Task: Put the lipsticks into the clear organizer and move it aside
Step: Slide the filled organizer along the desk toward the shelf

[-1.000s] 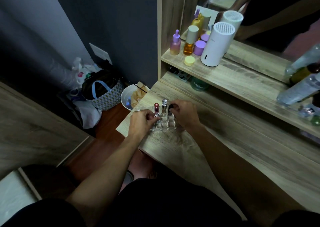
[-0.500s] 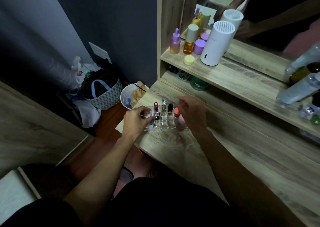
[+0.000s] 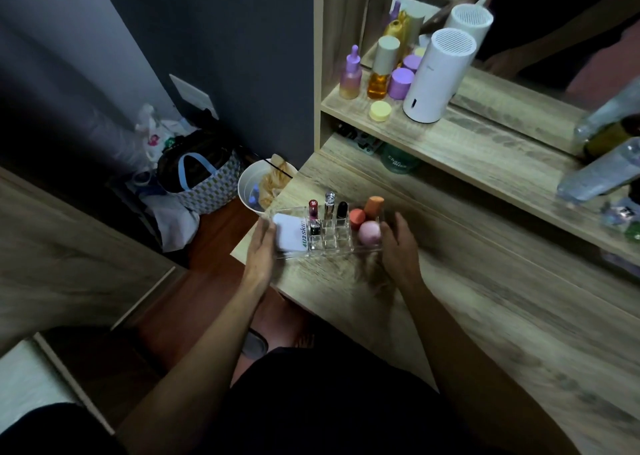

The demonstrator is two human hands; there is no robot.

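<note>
The clear organizer (image 3: 336,241) stands near the left end of the wooden vanity top (image 3: 485,298). Three lipsticks stand upright in its back cells: a red one (image 3: 313,209), a silver one (image 3: 329,202) and a black one (image 3: 342,210). Its right section holds orange and pink makeup sponges (image 3: 367,226). A white box (image 3: 290,235) lies in its left section. My left hand (image 3: 261,252) presses against the organizer's left end. My right hand (image 3: 398,250), blurred, cups the right end.
A white cup (image 3: 250,191) with crumpled paper sits just off the table's left corner, above the floor with bags (image 3: 201,177). On the shelf behind stand bottles, jars (image 3: 381,73) and a white cylinder (image 3: 438,76). More bottles (image 3: 602,174) lie at the far right.
My right hand came down from above the sponges to the organizer's right end. My left hand slid from the front cells to the left end, uncovering the white box.
</note>
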